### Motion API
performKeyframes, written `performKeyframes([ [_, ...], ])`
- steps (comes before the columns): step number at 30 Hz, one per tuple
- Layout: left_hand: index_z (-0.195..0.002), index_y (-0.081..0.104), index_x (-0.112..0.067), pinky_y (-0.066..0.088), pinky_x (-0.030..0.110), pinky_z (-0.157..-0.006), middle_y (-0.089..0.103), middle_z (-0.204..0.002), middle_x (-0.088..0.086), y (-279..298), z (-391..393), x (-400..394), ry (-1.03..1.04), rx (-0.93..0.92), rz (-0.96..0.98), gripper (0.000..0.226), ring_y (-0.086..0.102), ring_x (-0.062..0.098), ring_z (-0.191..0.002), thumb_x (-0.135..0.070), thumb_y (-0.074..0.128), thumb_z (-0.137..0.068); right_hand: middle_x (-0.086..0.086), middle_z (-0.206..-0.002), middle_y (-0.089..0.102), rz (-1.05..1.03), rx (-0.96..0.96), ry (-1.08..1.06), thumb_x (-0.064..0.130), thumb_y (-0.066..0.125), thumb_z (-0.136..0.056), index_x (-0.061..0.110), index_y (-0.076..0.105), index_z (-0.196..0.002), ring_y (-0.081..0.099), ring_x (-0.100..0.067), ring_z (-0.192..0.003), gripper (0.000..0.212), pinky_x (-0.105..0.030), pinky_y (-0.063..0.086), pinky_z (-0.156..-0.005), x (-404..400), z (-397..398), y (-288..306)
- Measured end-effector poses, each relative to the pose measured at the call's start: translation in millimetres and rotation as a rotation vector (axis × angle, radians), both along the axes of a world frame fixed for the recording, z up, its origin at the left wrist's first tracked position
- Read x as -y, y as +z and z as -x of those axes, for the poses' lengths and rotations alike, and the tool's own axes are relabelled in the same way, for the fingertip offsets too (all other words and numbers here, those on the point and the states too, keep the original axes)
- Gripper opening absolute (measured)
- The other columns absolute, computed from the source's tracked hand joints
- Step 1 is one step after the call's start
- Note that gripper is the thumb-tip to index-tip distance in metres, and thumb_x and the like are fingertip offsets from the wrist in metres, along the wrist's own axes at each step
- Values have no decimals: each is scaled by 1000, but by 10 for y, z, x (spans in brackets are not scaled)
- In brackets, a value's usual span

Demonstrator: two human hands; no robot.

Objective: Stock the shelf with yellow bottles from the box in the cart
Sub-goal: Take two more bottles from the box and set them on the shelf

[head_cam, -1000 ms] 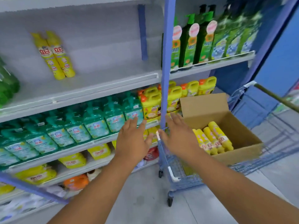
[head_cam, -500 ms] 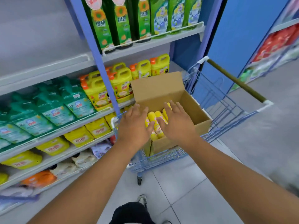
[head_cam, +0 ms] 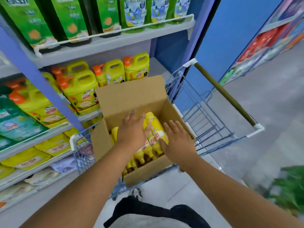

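Note:
An open cardboard box [head_cam: 131, 94] sits in a blue wire cart [head_cam: 207, 116]. Several yellow bottles [head_cam: 155, 129] lie side by side in it, necks toward me. My left hand [head_cam: 131, 130] is inside the box, fingers spread flat over the left bottles. My right hand [head_cam: 178, 140] hovers at the box's right side, fingers apart, its thumb against the rightmost bottle. Neither hand has closed around a bottle. The bottles under my left palm are hidden.
The shelf unit [head_cam: 102, 45] stands left of the cart with green bottles [head_cam: 70, 18] on top, yellow jugs with orange caps [head_cam: 80, 89] below, teal pouches [head_cam: 14, 122] at far left. The cart handle [head_cam: 223, 92] sticks out to the right. Grey floor [head_cam: 266, 112] lies beyond.
My view swung right from the shelf to the cart. Both hands moved forward and down into the box, now over the yellow bottles.

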State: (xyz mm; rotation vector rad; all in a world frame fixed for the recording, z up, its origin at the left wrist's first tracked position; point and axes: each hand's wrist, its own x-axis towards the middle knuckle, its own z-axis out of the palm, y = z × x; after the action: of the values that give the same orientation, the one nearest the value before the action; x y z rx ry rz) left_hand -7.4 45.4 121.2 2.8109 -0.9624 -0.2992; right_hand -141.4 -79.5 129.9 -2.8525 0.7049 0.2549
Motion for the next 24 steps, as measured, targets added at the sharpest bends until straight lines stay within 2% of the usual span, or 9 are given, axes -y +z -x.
performKeyframes([
  [3,-155,27,-28,29,41,-114,25,-161,7,-136,-74,170,8,-45,-14,64,22,28,-148,-57,35,-99,-1,-169,8,-13,-56,9,59,30,-102,23,12,-161,0,-22,-156,71,-40,11,-124,271,-195,-124],
  [7,-154,29,-27,29,40,-114,27,-161,6,-444,-151,322,57,-93,-53,63,23,27,-147,-57,35,-99,-2,-169,8,-62,-129,51,58,32,-101,21,12,-161,0,-22,-156,72,-40,13,-124,587,-524,-421],
  [11,-157,21,-27,24,42,-120,20,-164,8,-858,-179,384,154,-207,-185,67,18,29,-149,-58,34,-99,-4,-169,7,-96,-242,175,57,30,-102,20,12,-161,0,-24,-156,72,-41,15,-124,869,-852,-818],
  [17,-157,19,-25,24,42,-117,19,-163,8,-1347,12,531,417,-394,-289,68,18,29,-149,-58,33,-99,-10,-168,10,-155,-425,351,57,27,-103,18,12,-160,5,-28,-155,71,-42,18,-124,1206,-1100,-1373],
  [20,-157,19,-22,29,44,-115,21,-163,7,-1611,81,689,549,-524,-316,70,20,30,-149,-58,34,-99,-9,-168,10,-214,-517,366,57,28,-103,16,9,-161,7,-29,-155,73,-44,22,-123,1323,-1188,-1615],
  [22,-155,25,-20,35,45,-112,30,-159,8,-1778,119,795,633,-612,-318,69,25,31,-147,-58,34,-98,-10,-167,14,-260,-544,332,57,32,-102,16,8,-161,14,-31,-153,75,-45,28,-119,1370,-1213,-1743],
  [24,-143,42,-18,45,44,-100,49,-144,8,-1935,148,896,764,-704,-295,61,44,31,-133,-58,36,-98,-12,-164,20,-339,-591,250,55,39,-101,18,3,-161,30,-34,-147,79,-46,40,-111,1391,-1202,-1893],
])
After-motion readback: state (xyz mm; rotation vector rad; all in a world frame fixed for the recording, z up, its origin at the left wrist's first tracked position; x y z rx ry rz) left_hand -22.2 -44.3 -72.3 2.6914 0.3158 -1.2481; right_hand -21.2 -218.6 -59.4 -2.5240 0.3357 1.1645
